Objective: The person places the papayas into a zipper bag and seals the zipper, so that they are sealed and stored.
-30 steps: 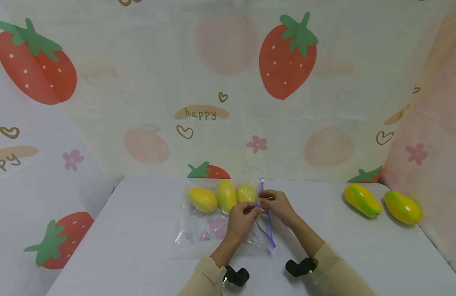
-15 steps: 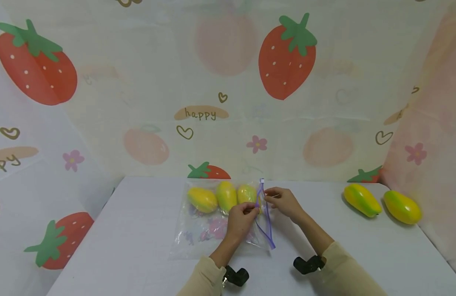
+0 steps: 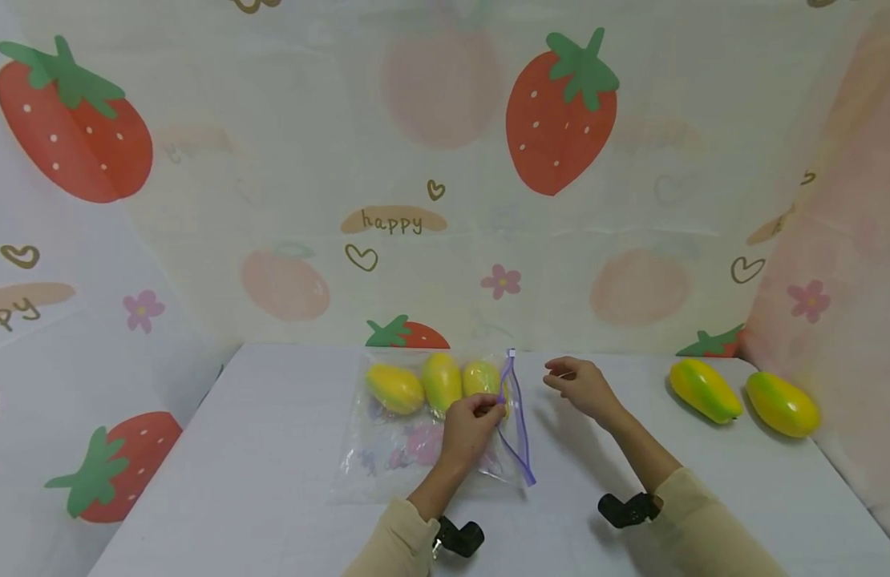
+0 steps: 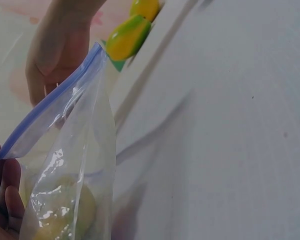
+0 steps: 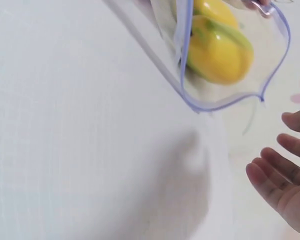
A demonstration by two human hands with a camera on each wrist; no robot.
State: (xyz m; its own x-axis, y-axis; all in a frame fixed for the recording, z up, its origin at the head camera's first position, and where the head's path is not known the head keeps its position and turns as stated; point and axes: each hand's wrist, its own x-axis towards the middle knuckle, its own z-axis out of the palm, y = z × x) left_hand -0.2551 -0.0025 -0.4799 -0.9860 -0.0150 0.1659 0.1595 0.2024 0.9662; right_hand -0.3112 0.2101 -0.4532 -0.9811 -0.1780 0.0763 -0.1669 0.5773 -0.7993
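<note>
A clear zip bag [image 3: 373, 473] with a purple zip edge [image 3: 523, 441] lies on the table, its mouth towards the right and spread apart. Inside it, along the far side, are three yellow-green mangoes [image 3: 442, 383]. My left hand [image 3: 468, 429] pinches the purple edge near its middle; the left wrist view shows the fingers [image 4: 11, 172] at that edge. Off to the right of the bag's mouth, my right hand [image 3: 584, 389] is in the air, holding nothing. In the right wrist view its fingers [image 5: 290, 167] are spread and relaxed, and a mango [image 5: 222, 55] shows through the mouth.
Two more mangoes, one [image 3: 705, 390] nearer and one [image 3: 784, 405] farther right, lie on the right of the white table [image 3: 257, 481]. A fabric backdrop [image 3: 445, 176] with strawberry prints stands along the back and sides. Black wrist cameras [image 3: 628, 510] sit by both sleeves.
My right hand has let go of the bag's purple edge and moved right, away from it. The left hand keeps its pinch in place, and the bag's mouth stays spread.
</note>
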